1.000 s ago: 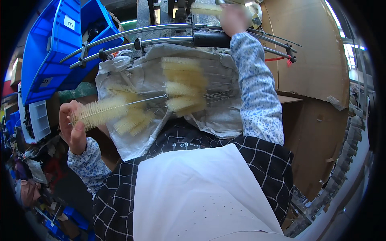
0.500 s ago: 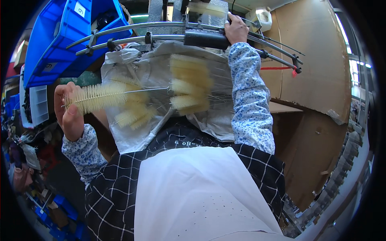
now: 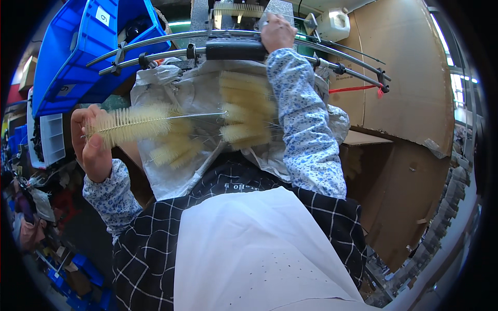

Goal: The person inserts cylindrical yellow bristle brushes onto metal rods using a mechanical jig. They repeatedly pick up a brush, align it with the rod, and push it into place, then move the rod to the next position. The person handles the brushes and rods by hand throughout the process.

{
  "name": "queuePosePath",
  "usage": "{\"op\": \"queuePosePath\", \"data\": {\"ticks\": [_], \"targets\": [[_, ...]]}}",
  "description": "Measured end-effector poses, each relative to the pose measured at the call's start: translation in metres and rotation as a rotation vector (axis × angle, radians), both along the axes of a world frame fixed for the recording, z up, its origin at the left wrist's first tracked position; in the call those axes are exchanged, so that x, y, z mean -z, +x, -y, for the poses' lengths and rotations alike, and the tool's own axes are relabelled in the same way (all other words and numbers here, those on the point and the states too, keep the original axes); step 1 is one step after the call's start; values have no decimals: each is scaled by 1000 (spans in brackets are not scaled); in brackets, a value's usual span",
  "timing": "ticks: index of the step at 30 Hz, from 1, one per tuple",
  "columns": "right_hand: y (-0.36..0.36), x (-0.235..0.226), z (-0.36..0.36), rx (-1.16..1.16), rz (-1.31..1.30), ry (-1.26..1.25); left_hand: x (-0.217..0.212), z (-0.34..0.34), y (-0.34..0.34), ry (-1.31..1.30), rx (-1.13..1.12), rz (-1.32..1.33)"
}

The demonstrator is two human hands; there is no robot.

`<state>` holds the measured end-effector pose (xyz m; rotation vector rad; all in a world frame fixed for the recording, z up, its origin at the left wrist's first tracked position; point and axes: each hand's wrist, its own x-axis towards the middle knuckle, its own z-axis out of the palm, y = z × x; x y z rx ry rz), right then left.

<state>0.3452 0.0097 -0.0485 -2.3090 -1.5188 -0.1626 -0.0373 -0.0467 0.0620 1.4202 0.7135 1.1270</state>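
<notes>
My left hand [image 3: 93,145] pinches the bristled end of a twisted-wire bottle brush [image 3: 137,124], whose bare wire stem points right and ends in a small loop. Across my lap, a whitish cloth [image 3: 181,93] bears several more pale bristled brushes [image 3: 244,111], one cluster in the middle and another to the left. At the top, my right hand [image 3: 278,33] is closed on the right end of a sliding carriage with a black front bar [image 3: 236,51]. That carriage sits on two curved-looking metal rails [image 3: 166,53]. Its exact grip point is hidden under the fingers.
Blue plastic bins [image 3: 70,62] stand at the upper left, above a clear-walled tray [image 3: 52,137]. Large cardboard sheets [image 3: 399,78] rise on the right, with an open cardboard box [image 3: 363,171] below. A red strip [image 3: 355,89] hangs by the rails' right end.
My right hand and the carriage have slid left along the rails. The left hand and its brush have barely moved.
</notes>
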Motion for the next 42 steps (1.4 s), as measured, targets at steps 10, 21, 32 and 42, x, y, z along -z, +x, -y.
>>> {"op": "queuePosePath", "data": {"ticks": [10,21,32,42], "targets": [[129,-10,20,19,-177,-213,2,2,-4,-91,-162,63],[158,-78,97,-346,-441,-362,8,-16,61,-53,290,-87],[-51,-66,115,-774,-879,-237,42,14,119,-114,265,-32],[64,-17,39,-75,218,-118,105,24,-9,-69,322,-1046]]}}
